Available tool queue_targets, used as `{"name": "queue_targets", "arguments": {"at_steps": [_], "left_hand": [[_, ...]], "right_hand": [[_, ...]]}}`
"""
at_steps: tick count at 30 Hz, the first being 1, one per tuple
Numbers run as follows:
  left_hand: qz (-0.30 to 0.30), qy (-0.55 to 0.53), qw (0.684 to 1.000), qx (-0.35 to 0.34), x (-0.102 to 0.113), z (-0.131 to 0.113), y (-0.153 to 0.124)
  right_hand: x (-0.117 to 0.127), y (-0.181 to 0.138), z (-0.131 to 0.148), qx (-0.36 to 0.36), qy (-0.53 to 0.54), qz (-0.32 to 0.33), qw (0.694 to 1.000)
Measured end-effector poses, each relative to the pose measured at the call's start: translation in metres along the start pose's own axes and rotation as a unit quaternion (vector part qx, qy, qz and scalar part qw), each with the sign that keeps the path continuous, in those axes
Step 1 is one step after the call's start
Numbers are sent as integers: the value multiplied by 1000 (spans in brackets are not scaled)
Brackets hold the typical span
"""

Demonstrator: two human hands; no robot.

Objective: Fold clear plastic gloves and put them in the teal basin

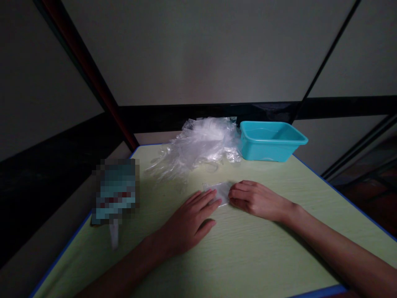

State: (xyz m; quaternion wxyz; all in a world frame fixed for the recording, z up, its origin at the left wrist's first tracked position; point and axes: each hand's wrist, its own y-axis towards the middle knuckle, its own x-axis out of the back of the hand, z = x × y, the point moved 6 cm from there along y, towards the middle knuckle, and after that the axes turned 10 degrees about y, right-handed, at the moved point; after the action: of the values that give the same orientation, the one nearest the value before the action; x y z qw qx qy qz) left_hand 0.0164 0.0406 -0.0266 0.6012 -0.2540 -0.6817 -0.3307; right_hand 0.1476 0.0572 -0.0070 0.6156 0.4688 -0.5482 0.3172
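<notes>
One small, flat, transparent plastic bag was found on the pale green, wood-grained table with blue edging, near its middle and between the two hands. By the left hand, palm down with fingers extended and slightly spread, the bag's left part was covered by the fingertips; this was judged to be light pressure, applied so that the thin film would lie flat and not slide. By the right hand, the bag's right end was met with fingers curled and bunched; whether the film was pinched there could not be determined.

The bag's long axis was judged to run left to right, roughly parallel to the table's far edge. Its right end was hidden under the fingers, so which end was the mouth could not be established.

A loose heap of crumpled transparent plastic bags was noted along the far edge, presumably placed there within reach of both hands. A turquoise rectangular plastic tub was observed just beside it, at the far right corner, with its open top upward. A blurred-out object at the left edge could not be identified.
</notes>
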Motion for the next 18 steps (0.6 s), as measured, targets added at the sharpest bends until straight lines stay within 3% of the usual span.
{"name": "queue_targets", "arguments": {"at_steps": [6, 18], "left_hand": [[0, -10, 1000, -5, -1, 0, 0], [-52, -24, 997, 50, 1, 7, -1]], "right_hand": [[0, 0, 0, -10, 8, 2, 1000], [0, -1, 0, -4, 19, -18, 1000]]}}
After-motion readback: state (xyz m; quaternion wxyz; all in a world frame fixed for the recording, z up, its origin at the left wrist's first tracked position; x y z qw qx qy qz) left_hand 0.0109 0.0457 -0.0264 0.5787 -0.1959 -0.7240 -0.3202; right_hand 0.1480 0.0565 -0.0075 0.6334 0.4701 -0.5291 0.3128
